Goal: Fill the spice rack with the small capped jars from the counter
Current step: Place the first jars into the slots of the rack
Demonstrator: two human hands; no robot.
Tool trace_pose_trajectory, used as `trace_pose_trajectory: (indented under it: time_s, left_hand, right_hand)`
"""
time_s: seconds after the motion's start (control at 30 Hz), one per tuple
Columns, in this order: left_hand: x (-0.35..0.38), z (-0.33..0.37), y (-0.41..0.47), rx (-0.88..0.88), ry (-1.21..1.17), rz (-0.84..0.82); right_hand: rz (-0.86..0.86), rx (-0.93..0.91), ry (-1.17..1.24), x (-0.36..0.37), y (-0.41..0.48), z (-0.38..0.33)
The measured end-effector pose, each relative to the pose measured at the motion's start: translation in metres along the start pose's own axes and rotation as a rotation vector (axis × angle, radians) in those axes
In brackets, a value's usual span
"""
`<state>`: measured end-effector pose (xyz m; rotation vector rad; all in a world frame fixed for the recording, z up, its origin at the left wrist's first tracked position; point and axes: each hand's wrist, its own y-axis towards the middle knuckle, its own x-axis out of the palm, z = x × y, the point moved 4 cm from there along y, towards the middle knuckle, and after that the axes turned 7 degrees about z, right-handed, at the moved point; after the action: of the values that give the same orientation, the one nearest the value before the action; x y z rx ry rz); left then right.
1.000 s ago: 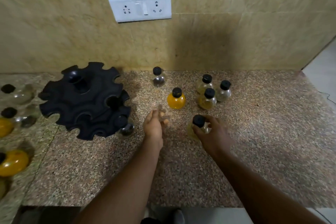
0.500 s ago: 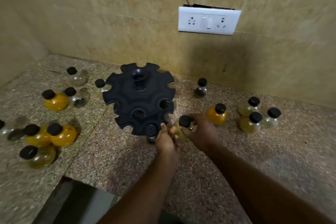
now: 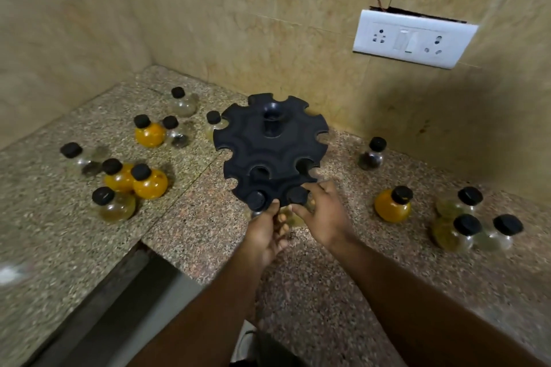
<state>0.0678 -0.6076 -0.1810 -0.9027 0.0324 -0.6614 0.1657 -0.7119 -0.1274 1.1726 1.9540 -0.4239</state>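
Head view, the only one. The black spice rack (image 3: 269, 152) stands at the centre of the frame on the speckled stone counter (image 3: 343, 292), near the back wall, a round disc with open notches cut all around its rim and a short post at its middle. Both hands meet at its near edge, just below centre.

The right hand (image 3: 326, 216) has its fingers closed around a small capped jar (image 3: 296, 198); the black cap sits in a notch at the rack's near rim, and a yellowish body shows below, between the two hands. The jar lies at the fingertips, not deep in the palm. The left hand (image 3: 267, 235) is just beside it, fingers loosely curled and half spread, one fingertip touching the rack's rim; whether it grips anything cannot be told. Just left of that fingertip another capped jar (image 3: 255, 201) already hangs in a neighbouring notch.

Loose jars lie on the counter on both sides. At left of the frame is a scattered group, among them an orange jar (image 3: 149, 134) and a pair of orange jars (image 3: 135, 180) touching each other. At right, well apart from the hands, stand a dark-filled jar (image 3: 371, 156), a lone orange jar (image 3: 393, 207) and a cluster of three pale jars (image 3: 474, 225). A white socket plate (image 3: 413, 39) is on the wall at upper right.
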Motion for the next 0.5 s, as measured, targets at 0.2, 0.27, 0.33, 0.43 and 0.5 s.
trace_pose_trajectory:
  time_s: [0.2,0.27,0.33,0.43,0.5]
  left_hand:
    - [0.003,0.001,-0.009,-0.007,0.055,0.005]
    - [0.006,-0.001,-0.011,0.003,0.062,0.032]
    - [0.012,-0.002,-0.014,0.044,0.065,0.068]
    - [0.022,-0.008,-0.029,0.17,0.078,0.19]
    - [0.027,-0.019,-0.036,0.232,0.127,0.27]
  right_hand:
    - [0.0,0.058,-0.011,0.0,0.008,0.001]
    - [0.013,0.08,0.024,0.0,0.01,0.004]
    - [0.006,0.088,0.039,-0.002,0.012,0.01]
    - [-0.01,0.076,0.039,-0.007,0.008,0.026]
    - [0.009,0.075,0.004,-0.015,0.0,0.039]
